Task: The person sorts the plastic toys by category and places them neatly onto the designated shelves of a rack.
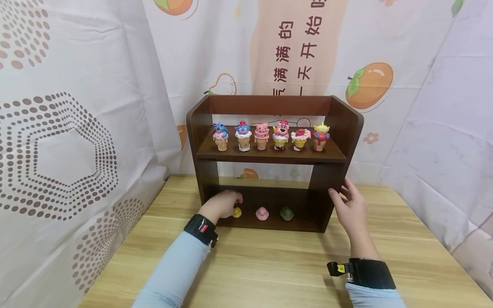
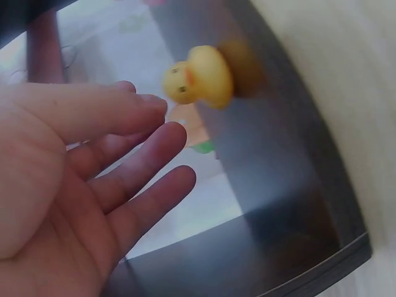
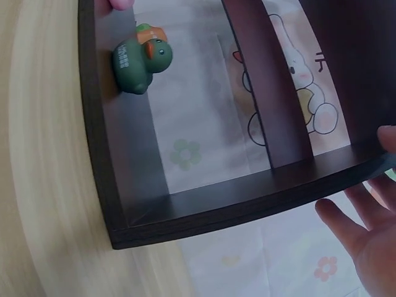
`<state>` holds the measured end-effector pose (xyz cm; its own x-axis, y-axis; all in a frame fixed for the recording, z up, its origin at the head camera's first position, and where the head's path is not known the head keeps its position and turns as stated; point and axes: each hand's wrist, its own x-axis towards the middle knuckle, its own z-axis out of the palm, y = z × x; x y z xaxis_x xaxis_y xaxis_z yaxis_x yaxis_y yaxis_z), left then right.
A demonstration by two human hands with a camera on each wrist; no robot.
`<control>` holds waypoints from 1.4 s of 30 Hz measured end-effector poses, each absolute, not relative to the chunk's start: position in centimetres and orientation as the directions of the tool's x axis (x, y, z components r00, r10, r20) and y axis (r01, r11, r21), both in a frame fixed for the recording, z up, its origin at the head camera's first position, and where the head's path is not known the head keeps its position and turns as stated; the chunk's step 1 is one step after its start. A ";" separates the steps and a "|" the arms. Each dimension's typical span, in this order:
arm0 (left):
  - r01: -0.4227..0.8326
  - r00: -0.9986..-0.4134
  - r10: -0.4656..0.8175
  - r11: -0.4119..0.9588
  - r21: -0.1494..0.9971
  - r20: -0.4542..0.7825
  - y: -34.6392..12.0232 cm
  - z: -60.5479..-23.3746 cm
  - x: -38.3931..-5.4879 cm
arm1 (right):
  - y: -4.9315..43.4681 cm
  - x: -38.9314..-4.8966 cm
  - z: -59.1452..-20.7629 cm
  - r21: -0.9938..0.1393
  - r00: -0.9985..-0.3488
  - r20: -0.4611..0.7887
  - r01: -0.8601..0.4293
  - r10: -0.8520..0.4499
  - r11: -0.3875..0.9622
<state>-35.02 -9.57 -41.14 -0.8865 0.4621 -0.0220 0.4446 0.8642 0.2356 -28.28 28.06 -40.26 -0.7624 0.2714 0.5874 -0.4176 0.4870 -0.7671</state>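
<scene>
My left hand (image 1: 222,204) reaches into the lower left of a dark brown two-tier shelf (image 1: 269,159). Beside its fingertips sits a small yellow rubber duck (image 2: 207,77). In the left wrist view the fingers (image 2: 148,167) are loosely extended, with a gap between them and the duck. At the shelf's right side panel is my right hand (image 1: 351,209), thumb on the front edge and fingers along the outside, holding the panel. A pink rubber duck (image 1: 262,214) and a dark green rubber duck (image 3: 139,65) stand in a row with the yellow one on the bottom board.
Several ice-cream-cone character figures (image 1: 261,137) line the upper board. The shelf stands on a wood-grain table (image 1: 262,265). Patterned cloth (image 1: 300,64) hangs behind it, and more cloth (image 1: 69,141) hangs along the left.
</scene>
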 end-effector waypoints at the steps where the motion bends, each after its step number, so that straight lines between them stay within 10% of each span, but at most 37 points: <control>1: 0.450 -0.884 0.467 0.860 0.241 -0.012 -9.7 -40.9 -35.0 | 28.1 -28.3 -40.2 -0.770 -0.758 0.590 -0.426 0.277 0.476; 17: 0.590 -0.806 0.494 0.717 0.371 0.326 -11.1 -36.7 -32.4 | 26.4 -26.6 -37.4 -0.627 -0.517 0.779 -0.658 0.356 0.417; 42: 0.846 -0.424 0.357 0.484 0.223 0.832 -11.2 -35.3 -27.6 | 22.3 -23.1 -33.9 -0.130 -0.134 0.991 -0.847 0.030 0.516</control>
<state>-27.63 -11.16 -35.32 -0.4239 0.3574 0.8322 0.8461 0.4842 0.2231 -23.05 22.28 -33.92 -0.1337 0.0305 0.9906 -0.8465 0.5162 -0.1302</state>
